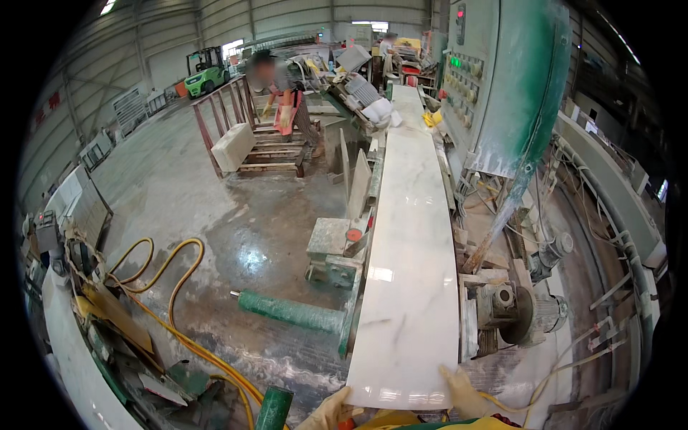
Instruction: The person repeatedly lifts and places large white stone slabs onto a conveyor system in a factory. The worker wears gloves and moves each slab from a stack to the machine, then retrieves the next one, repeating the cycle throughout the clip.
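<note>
A long white marble slab (408, 279) with faint grey veins and a glossy face lies along a conveyor, its near end close to my body. My left hand (331, 410), in a cream glove, is at the slab's near left corner, with its fingers curled against the edge. At the near right corner, my gloved right hand (464, 394) grips the side edge, thumb near the top face. The undersides of both hands are hidden. Left of the slab, a green roller (290, 312) sticks out from the conveyor frame.
A green control cabinet (494, 93) and a motor (534, 315) stand right of the conveyor. A yellow hose (183, 265) loops over the wet floor at left. Farther off, a co-worker (283, 93) stands by a rack (276, 154) holding pale slabs (233, 147). A forklift (206, 75) stands behind.
</note>
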Demonstrator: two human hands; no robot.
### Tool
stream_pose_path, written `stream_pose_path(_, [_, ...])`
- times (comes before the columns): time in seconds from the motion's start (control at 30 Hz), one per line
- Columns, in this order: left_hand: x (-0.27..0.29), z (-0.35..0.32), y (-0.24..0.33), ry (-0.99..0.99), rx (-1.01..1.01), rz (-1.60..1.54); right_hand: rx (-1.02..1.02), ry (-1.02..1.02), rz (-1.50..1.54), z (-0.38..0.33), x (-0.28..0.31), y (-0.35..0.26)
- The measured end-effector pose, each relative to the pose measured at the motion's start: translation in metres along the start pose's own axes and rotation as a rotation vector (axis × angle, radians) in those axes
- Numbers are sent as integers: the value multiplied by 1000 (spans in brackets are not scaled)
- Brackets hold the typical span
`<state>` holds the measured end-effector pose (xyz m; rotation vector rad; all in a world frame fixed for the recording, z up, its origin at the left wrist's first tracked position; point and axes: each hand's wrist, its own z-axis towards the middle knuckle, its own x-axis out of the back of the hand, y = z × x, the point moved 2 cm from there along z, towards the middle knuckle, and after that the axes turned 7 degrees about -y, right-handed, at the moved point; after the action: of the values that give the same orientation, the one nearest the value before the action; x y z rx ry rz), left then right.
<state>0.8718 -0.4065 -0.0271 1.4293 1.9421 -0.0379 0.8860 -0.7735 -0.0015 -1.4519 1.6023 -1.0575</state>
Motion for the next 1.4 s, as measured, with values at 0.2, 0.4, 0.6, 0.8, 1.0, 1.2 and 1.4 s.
stream_pose_path(0.2, [-4, 1, -20, -38, -110, -172, 164, 337, -544, -2, -9, -21])
stream_pose_path(0.4, [-13, -7, -28, -173, -176, -267, 868, -161, -1190, -30, -118, -24])
stream_pose_path(0.6, [-16, -8, -24, -312, -189, -239, 1019, -184, -1178, -18, -208, -14])
stream_pose_path(0.8, [-9, 6, -26, -346, -166, -247, 1051, -290, -1218, -11, -185, -13])
stream_pose_path(1.0, [-12, 1, -18, -255, -182, -160, 982, -311, -1277, -7, -173, -11])
stream_pose_path(1.2, [18, -25, -17, -92, -384, -211, 983, -321, -1300, -10, -118, -6])
stream_pose_path(1.4, [147, -59, -13, 134, -634, -371, 948, -221, -1301, -26, -35, -4])
